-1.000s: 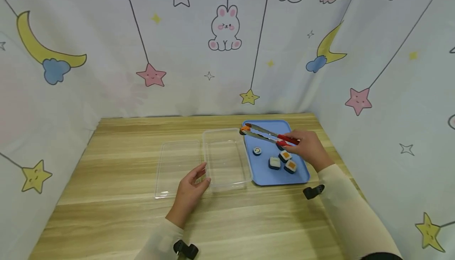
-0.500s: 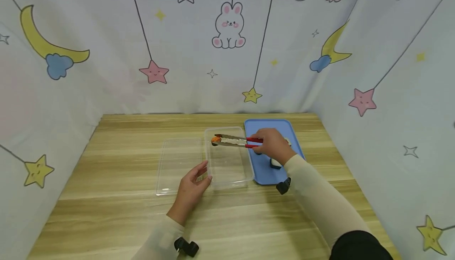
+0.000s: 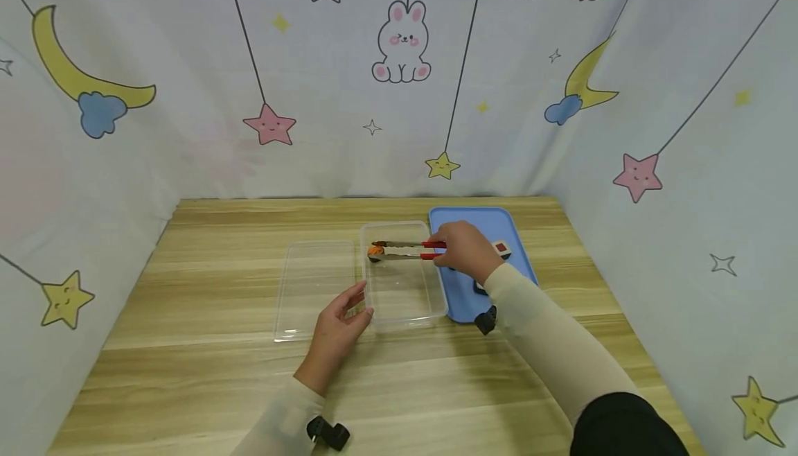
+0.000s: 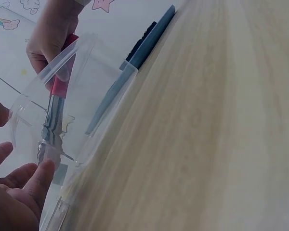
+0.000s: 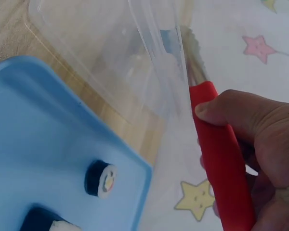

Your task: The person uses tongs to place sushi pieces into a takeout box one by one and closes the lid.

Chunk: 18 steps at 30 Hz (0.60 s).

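The right hand (image 3: 469, 251) grips red-handled metal tongs (image 3: 405, 256); their tips, at the left end of the clear container (image 3: 405, 296), are on either side of an orange-topped sushi piece (image 3: 375, 251). Whether the piece touches the container floor cannot be told. The left hand (image 3: 337, 331) touches the container's left wall with its fingers, thumb nearer the front. In the right wrist view the hand (image 5: 274, 144) pinches the red handle (image 5: 221, 159) between thumb and fingers. In the left wrist view the left hand's fingers (image 4: 36, 185) lie against the clear plastic.
A clear lid (image 3: 314, 290) lies flat on the wooden table (image 3: 206, 317) left of the container. To its right, the blue tray (image 3: 461, 307) holds several sushi pieces, partly hidden by the right arm; a round roll (image 5: 101, 179) shows in the right wrist view. Patterned curtains stand behind.
The right hand has carried the tongs and the orange-topped piece left from over the tray into the container's area, and slightly lower. The left hand has stayed at the container's side.
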Tool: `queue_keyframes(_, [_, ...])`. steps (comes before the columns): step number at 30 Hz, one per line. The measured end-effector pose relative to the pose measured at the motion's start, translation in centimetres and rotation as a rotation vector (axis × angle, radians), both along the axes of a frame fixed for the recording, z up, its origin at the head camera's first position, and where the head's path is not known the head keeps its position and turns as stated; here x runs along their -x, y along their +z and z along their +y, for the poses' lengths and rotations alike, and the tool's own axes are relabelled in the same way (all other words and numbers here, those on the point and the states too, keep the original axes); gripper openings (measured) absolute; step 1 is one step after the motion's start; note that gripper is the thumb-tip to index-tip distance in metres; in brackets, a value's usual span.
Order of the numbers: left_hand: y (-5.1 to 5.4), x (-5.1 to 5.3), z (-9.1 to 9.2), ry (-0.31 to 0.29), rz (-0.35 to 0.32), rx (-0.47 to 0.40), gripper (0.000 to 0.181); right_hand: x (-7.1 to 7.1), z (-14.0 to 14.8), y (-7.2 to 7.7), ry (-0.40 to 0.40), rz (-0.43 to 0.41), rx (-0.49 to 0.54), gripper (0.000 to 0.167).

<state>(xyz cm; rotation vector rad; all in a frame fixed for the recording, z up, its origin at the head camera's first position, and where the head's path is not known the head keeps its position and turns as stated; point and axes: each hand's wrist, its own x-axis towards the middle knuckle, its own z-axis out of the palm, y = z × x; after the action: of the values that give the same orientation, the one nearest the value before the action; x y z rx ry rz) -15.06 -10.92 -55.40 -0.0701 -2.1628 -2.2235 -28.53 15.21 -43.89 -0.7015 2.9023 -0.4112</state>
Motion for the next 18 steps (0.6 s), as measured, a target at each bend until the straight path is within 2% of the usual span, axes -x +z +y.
queue_keyframes(8, [-0.09, -0.06, 0.03, 0.01, 0.016, 0.026, 0.052, 0.34, -0.33, 0.07, 0.012, -0.01, -0.018, 0.03])
queue_keyframes(18, [0.12, -0.11, 0.13, 0.022, 0.019, 0.057, 0.051, 0.24, 0.03, 0.29, 0.008, -0.033, -0.014, 0.035])
